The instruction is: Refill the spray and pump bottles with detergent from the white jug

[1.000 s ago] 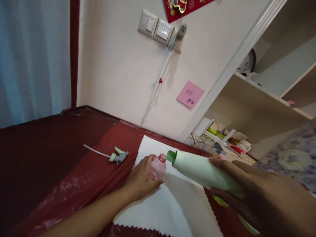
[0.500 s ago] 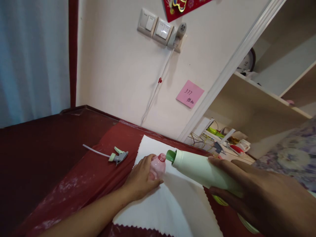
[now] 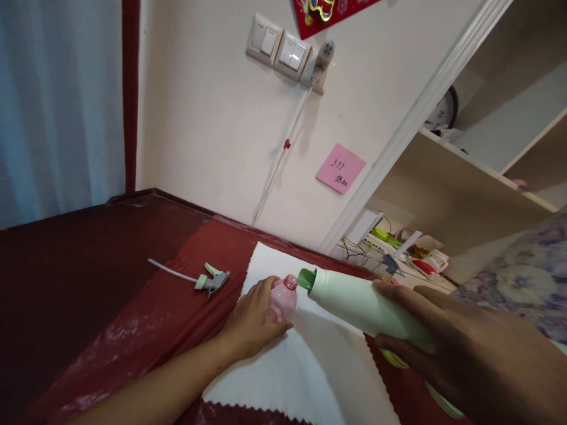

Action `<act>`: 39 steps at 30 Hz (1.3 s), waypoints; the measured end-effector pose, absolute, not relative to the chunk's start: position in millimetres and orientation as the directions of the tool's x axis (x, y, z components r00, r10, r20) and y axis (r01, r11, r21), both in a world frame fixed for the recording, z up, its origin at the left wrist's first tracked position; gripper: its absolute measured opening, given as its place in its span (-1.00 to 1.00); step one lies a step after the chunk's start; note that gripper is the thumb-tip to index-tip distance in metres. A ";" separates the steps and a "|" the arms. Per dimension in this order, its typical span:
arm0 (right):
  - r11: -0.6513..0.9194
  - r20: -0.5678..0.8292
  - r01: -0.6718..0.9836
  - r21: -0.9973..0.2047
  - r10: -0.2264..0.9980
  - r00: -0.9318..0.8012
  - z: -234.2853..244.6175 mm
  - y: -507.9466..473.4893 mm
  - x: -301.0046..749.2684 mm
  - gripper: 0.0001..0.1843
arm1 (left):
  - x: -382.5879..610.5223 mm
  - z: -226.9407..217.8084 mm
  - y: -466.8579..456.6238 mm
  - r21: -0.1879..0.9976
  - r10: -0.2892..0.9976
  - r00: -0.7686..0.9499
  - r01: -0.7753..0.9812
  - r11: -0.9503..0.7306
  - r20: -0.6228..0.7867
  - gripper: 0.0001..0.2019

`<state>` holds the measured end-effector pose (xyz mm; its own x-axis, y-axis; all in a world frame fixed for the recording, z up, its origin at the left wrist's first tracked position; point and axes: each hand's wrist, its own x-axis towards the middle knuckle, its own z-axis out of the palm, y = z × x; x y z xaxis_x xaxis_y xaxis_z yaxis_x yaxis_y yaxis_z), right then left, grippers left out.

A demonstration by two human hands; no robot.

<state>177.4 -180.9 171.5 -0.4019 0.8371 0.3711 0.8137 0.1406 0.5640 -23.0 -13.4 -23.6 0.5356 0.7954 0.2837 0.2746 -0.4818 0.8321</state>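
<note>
My left hand [image 3: 252,321] is wrapped round a small clear pink bottle [image 3: 283,298] that stands open-necked on a white cloth [image 3: 305,366]. My right hand [image 3: 465,360] grips a large pale green bottle [image 3: 363,307], tipped nearly level, with its green spout [image 3: 305,279] right beside the pink bottle's mouth. A grey and green trigger sprayer head [image 3: 210,280] with its dip tube lies on the red table covering to the left, apart from both hands.
The dark red table [image 3: 80,283] runs left to a blue curtain. On the wall are switches, a plugged-in charger with a hanging cable [image 3: 283,153] and a pink sticky note [image 3: 340,168]. A cluttered shelf [image 3: 398,248] with cables stands behind.
</note>
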 end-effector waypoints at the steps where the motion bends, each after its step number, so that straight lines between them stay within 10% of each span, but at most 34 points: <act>1: 0.138 0.368 0.814 0.564 0.840 -0.398 171.8 -181.3 176.5 -0.71 | -23.0 -23.1 -13.4 0.833 0.795 0.537 0.274 -0.481 0.283 -0.28; 39: 0.109 0.367 0.829 0.548 0.860 -0.355 170.5 -180.3 175.4 -0.70 | -20.6 -23.1 -12.4 0.829 0.797 0.531 0.278 -0.486 0.289 -0.29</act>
